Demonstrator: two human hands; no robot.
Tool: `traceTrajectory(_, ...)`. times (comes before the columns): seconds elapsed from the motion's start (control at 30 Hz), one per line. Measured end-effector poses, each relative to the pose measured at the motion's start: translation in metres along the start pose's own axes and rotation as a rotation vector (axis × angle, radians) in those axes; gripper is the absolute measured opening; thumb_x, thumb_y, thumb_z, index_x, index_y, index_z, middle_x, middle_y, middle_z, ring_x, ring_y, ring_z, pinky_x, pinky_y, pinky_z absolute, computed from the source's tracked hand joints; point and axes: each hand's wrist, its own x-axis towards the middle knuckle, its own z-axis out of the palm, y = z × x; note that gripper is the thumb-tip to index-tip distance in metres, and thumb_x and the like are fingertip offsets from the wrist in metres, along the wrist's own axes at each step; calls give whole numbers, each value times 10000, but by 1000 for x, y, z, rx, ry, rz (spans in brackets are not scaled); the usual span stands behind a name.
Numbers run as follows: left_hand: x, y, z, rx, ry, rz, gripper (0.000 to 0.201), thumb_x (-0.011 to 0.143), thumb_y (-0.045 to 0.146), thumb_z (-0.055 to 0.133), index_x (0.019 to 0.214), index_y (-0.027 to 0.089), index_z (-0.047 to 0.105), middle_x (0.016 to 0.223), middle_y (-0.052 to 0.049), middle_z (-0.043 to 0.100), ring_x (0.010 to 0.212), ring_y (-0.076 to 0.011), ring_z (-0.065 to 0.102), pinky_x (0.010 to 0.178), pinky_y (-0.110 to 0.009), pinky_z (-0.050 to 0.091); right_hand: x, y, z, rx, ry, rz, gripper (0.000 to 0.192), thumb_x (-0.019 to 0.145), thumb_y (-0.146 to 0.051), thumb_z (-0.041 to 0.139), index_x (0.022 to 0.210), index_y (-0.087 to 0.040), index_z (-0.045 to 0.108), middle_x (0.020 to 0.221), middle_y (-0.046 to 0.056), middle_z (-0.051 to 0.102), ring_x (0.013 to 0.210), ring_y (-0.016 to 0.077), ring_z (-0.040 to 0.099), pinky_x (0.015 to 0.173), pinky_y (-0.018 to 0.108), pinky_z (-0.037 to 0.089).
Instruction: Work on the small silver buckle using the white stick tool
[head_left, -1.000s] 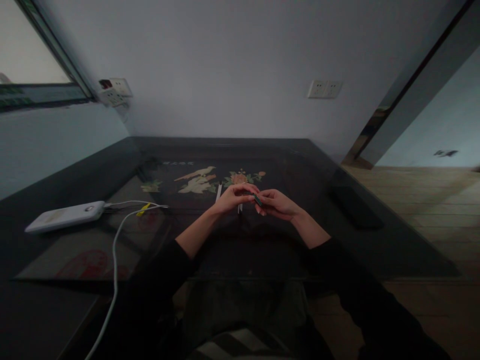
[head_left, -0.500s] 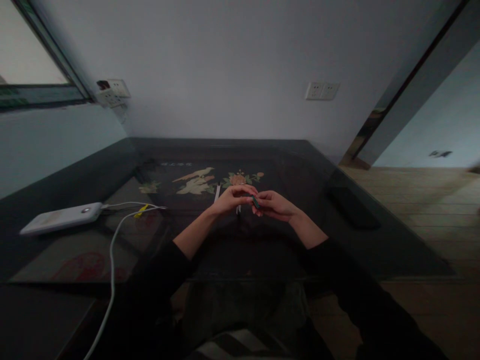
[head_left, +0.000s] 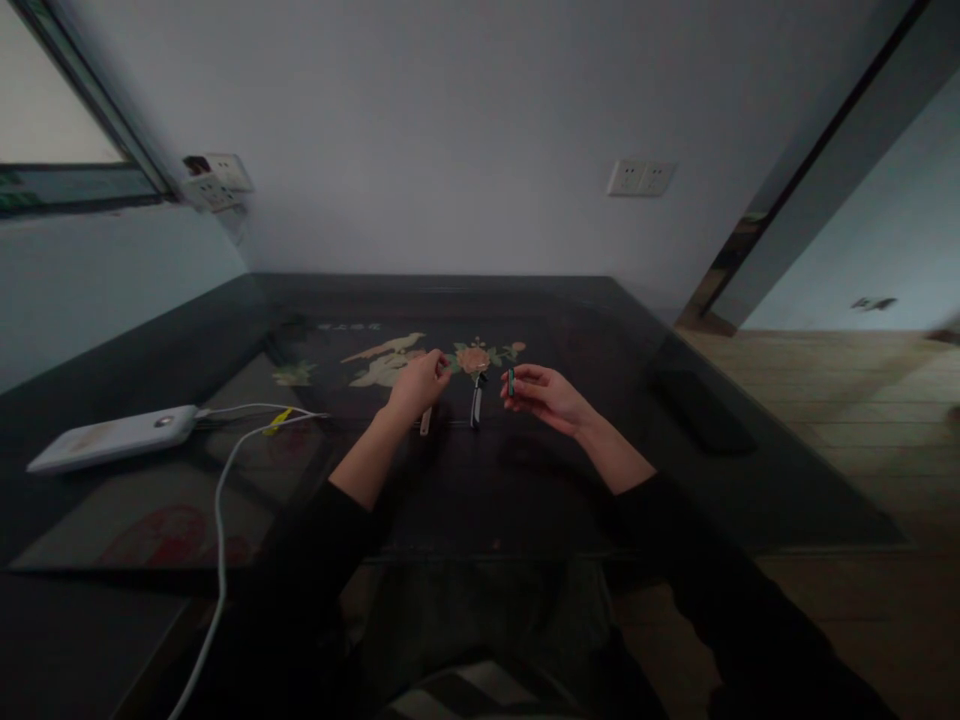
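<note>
We see right hand raised just above worktop, fingertips pinching small dark green-edged piece, held upright. Left hand down on worktop, fingers curled over pale strip; we cannot tell whether it grips or only touches. Dark strip lies between hands, near both. White power bank with white cable sits well apart, far left.
</note>
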Motion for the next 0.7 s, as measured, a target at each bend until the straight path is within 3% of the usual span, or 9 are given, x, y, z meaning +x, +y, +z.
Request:
traceTrajectory(0.23, 0, -11, -1, 204, -178, -193, 274, 879, 389, 505, 984, 167, 626, 992, -151, 695, 934, -287, 646, 781, -361, 468, -2, -4, 1, -30, 26, -16, 341, 680, -331, 826, 924, -157, 662, 807, 38, 719, 651, 119, 683, 610, 224, 552)
traceTrajectory(0.37, -1, -16, 1, 257, -214, -277, 356, 876, 438, 492, 1046, 153, 621, 1053, -189, 685, 1010, -324, 635, 808, -396, 478, -2, -4, 2, -39, 55, -26, 320, 666, -304, 834, 898, -153, 673, 850, 47, 719, 674, 118, 678, 596, 216, 547)
traceTrajectory(0.7, -2, -13, 3, 282, -268, -278, 350, 832, 373, 512, 987, 110, 682, 1026, -234, 687, 992, -374, 658, 771, -420, 507, 2, -2, -2, -21, 119, -44, 307, 643, -274, 846, 865, -139, 681, 809, 47, 720, 648, 112, 676, 615, 217, 555)
